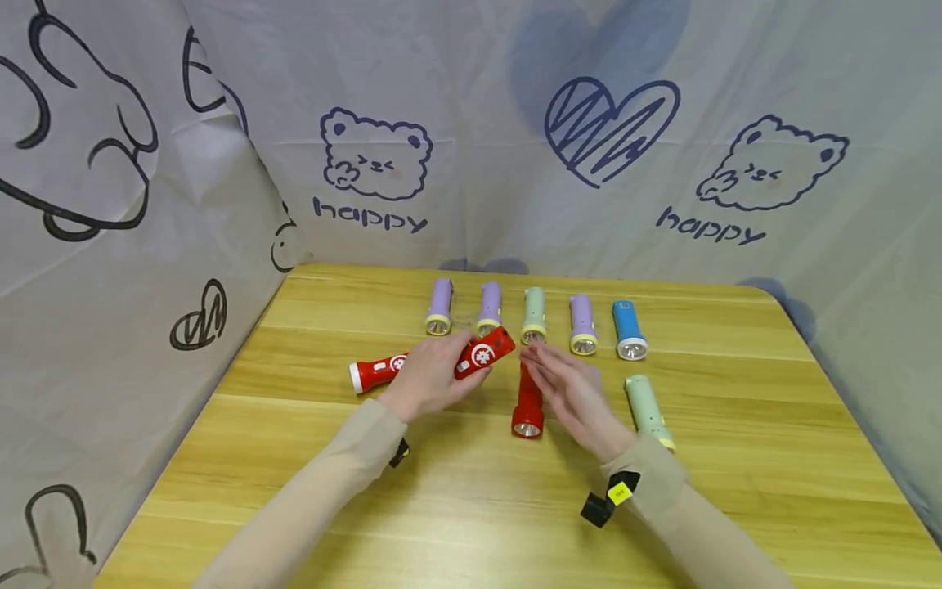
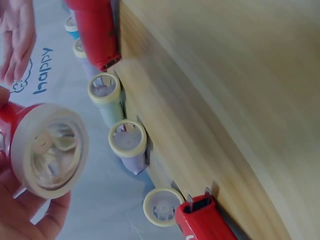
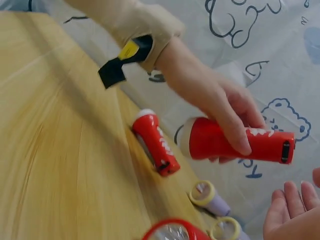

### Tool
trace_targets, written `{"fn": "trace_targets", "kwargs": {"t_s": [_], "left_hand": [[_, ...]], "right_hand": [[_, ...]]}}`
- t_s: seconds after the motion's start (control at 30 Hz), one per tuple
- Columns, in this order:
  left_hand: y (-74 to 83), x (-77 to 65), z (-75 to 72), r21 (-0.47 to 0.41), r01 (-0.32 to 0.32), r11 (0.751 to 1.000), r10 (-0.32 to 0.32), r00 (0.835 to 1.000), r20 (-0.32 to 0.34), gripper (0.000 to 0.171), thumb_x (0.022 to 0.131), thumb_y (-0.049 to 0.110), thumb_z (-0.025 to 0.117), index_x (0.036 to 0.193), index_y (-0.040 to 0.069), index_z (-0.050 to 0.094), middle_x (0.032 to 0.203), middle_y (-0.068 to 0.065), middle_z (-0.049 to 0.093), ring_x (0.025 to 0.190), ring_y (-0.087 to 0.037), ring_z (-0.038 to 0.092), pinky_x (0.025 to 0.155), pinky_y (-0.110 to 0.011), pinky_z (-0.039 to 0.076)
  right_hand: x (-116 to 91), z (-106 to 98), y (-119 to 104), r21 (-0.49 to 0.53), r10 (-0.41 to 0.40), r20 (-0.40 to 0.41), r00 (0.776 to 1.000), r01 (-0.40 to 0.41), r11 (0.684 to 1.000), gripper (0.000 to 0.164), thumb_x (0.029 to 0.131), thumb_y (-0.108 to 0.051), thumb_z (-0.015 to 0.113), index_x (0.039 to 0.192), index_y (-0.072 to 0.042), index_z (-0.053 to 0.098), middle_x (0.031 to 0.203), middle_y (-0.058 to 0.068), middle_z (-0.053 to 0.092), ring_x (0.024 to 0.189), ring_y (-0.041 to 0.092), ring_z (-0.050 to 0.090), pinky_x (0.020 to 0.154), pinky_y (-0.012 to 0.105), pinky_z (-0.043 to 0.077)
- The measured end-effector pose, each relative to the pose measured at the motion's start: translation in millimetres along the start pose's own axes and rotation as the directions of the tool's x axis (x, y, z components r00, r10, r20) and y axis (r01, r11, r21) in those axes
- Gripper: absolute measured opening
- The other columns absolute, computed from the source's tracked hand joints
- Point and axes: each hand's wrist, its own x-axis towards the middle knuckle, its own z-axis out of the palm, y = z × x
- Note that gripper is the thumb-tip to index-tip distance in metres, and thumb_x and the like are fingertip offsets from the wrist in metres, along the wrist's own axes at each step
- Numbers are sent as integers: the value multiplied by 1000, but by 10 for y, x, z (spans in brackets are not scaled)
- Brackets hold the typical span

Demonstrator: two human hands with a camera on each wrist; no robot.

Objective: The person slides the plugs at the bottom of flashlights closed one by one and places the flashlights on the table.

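Note:
My left hand (image 1: 430,376) grips a red flashlight (image 1: 495,350) with a white head rim, raised above the table. Its lens (image 2: 52,150) faces the left wrist camera, and its tail (image 3: 287,151) points toward my right hand. Holding nothing, the right hand (image 1: 570,397) has fairly straight fingers and hovers just apart from that tail. Beneath the right hand, a red flashlight with a red rim (image 1: 527,409) lies on the wooden table, its upper part hidden. Another red flashlight with a white rim (image 3: 155,142) lies beside the left hand, which partly covers it in the head view.
Along the back stand or lie several flashlights: purple (image 1: 440,303), purple (image 1: 490,303), pale green (image 1: 534,309), purple (image 1: 581,319) and blue (image 1: 628,327). A pale green one (image 1: 646,409) lies at right. The right hand mostly hides another purple piece. Patterned cloth (image 1: 500,180) hangs behind the table.

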Motion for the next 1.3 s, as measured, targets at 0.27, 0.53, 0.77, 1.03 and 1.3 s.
{"fn": "trace_targets", "kwargs": {"t_s": [0.27, 0.53, 0.77, 1.03, 1.3], "left_hand": [[64, 53, -45, -107, 167, 980, -155, 982, 107, 36, 93, 44, 67, 112, 14, 62, 92, 1, 65, 72, -13, 60, 62, -28, 49], [101, 133, -55, -230, 325, 917, -276, 936, 220, 39, 94, 46, 66, 110, 10, 64, 90, -2, 69, 72, -13, 62, 66, -27, 52], [101, 205, -16, -208, 429, 879, -359, 883, 304, 40, 94, 50, 65, 100, 10, 64, 83, -3, 66, 67, -15, 59, 61, -26, 47], [92, 229, 28, -162, 500, 850, -414, 827, 379, 41, 93, 50, 65, 87, 10, 64, 74, -3, 64, 61, -14, 56, 55, -25, 42], [87, 244, 108, -125, 563, 817, -461, 767, 446, 42, 92, 52, 66, 81, 12, 64, 71, -1, 63, 61, -14, 54, 55, -25, 42]], "right_hand": [[-74, -203, -21, -230, -112, 26, 993, 115, 966, 44, 104, -5, 48, 145, 9, 39, 117, -6, 69, 113, 6, 65, 111, 28, 47], [-161, -408, -48, -441, -224, 68, 972, 231, 867, 41, 103, -4, 51, 142, 9, 45, 124, 5, 69, 111, 5, 67, 98, 20, 54], [-196, -409, -80, -548, -272, 139, 952, 303, 779, 39, 102, -2, 52, 139, 9, 49, 128, 26, 65, 103, -1, 68, 94, 18, 55], [-235, -359, -98, -591, -268, 181, 946, 322, 739, 36, 101, -3, 53, 136, 7, 51, 129, 34, 61, 102, 2, 68, 94, 18, 55], [-238, -373, -55, -579, -258, 190, 947, 320, 750, 37, 100, 0, 53, 136, 9, 50, 129, 34, 61, 102, 2, 69, 94, 18, 55]]}}
